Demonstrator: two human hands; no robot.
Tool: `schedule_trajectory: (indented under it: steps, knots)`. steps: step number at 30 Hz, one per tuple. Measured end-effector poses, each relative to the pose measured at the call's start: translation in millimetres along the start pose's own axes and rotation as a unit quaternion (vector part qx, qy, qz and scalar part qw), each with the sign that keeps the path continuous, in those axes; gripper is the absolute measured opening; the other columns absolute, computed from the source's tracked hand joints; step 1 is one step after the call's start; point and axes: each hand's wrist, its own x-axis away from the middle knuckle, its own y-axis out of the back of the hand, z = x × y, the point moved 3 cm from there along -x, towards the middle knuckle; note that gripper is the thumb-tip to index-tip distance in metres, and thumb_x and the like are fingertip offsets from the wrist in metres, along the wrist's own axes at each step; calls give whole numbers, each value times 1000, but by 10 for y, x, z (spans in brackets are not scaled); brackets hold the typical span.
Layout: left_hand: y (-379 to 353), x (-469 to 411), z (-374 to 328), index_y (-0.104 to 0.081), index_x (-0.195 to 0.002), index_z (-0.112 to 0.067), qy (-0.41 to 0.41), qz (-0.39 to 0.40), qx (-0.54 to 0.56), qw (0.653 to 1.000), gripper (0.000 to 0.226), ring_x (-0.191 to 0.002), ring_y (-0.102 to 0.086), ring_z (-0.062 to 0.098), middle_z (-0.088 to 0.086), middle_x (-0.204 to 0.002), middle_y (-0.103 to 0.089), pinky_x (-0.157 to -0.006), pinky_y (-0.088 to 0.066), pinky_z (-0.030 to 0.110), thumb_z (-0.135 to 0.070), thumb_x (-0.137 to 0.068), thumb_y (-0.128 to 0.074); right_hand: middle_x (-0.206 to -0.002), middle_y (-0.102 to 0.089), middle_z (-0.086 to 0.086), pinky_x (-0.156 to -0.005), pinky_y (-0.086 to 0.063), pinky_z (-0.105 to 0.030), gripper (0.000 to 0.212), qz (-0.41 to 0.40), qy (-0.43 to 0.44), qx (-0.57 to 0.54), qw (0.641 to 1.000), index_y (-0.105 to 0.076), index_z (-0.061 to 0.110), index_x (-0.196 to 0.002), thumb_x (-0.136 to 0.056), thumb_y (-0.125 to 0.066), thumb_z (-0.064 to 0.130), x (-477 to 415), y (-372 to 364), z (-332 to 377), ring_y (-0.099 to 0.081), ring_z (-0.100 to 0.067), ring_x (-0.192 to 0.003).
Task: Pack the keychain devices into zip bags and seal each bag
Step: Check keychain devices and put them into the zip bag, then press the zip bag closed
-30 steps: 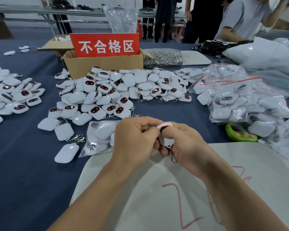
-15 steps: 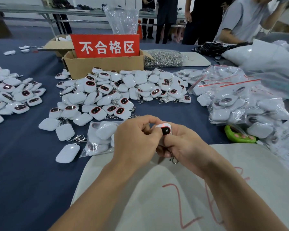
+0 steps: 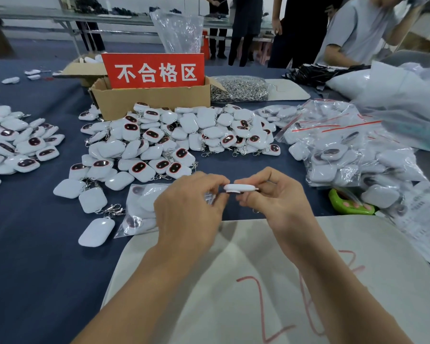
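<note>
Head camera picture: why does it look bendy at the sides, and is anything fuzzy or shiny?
Head view: the wide lens bends the edges, so far people lean; the left hand is slightly smeared; the zip bags at right catch glare; a soft shadow lies on the white sheet.

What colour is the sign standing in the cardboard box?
The sign is red with white characters; the head view shows it best.

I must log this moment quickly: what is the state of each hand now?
Left hand: closed, pinching the left end of the device.
Right hand: closed, holding the device.
</note>
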Motion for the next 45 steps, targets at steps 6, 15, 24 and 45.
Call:
schedule_trajectory:
  steps: [6,15,24,45]
  knots:
    - [-59,19,-30,-72,-121,-37,-99,38,72,992,45,-106,-66,4,-16,-122,-69,-88,-50,21,-15,-83,-79,-74,-61,-21,-59,-40,-29,21,10,-55,-34,998,-70,7,-97,-90,-68,27,-39,-12,-26,-51,-23,-63]
    - [-19,19,39,-66,-90,-29,13,75,109,991,31,-65,-57,16,-5,-68,-61,-62,-47,35,-52,-102,-49,-64,-67,-9,-49,-38,-19,26,-1,-61,22,998,-65,12,-69,-85,-65,33,-9,2,21,-48,-15,-51]
    - [60,-117,184,-63,-88,-38,139,150,-263,943,18,-71,-45,15,-13,-63,-49,-60,-22,31,-56,-88,-57,-55,-65,4,-47,-36,-14,27,-132,-59,197,970,-67,26,-63,-88,-71,36,-34,54,-93,-47,-1,-47]
    - [282,-320,6,-72,-79,-32,65,67,313,945,17,-65,-59,6,-12,-69,-69,-65,-48,23,-20,-89,-64,-120,-72,18,-77,-62,-42,65,64,116,176,975,-65,48,-128,-85,-75,1,-5,-245,156,-70,-28,-93]
